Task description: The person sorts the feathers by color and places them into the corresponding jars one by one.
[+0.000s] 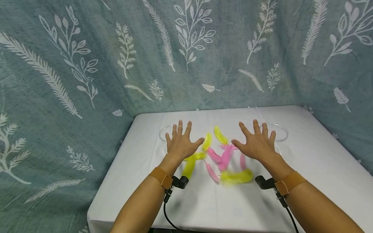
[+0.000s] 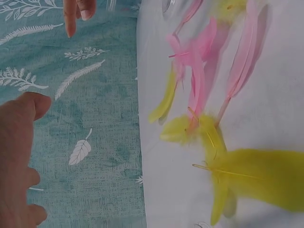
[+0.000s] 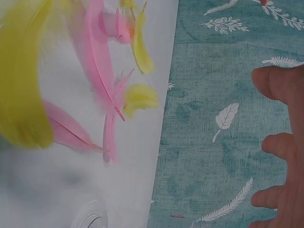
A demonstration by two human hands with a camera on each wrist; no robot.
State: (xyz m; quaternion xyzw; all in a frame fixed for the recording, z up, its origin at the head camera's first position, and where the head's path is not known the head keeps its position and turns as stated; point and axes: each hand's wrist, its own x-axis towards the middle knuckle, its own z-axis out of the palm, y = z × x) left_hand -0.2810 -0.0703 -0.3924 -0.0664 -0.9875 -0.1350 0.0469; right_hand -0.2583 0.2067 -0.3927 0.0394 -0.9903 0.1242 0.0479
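Ten fingers (image 1: pixel 180 127), all straight and spread, hang over the counter (image 1: pixel 125 178): left hand (image 1: pixel 181 145), right hand (image 1: pixel 258 145), backs up. We see yellow feathers (image 1: pixel 236 177) and pink feathers (image 1: pixel 225 158) lying loose on it between hands and wrists, some overlapping. We also mark a clear left ring (image 1: pixel 159 133) and a clear right ring (image 1: pixel 287 132), each partly hidden behind a hand.
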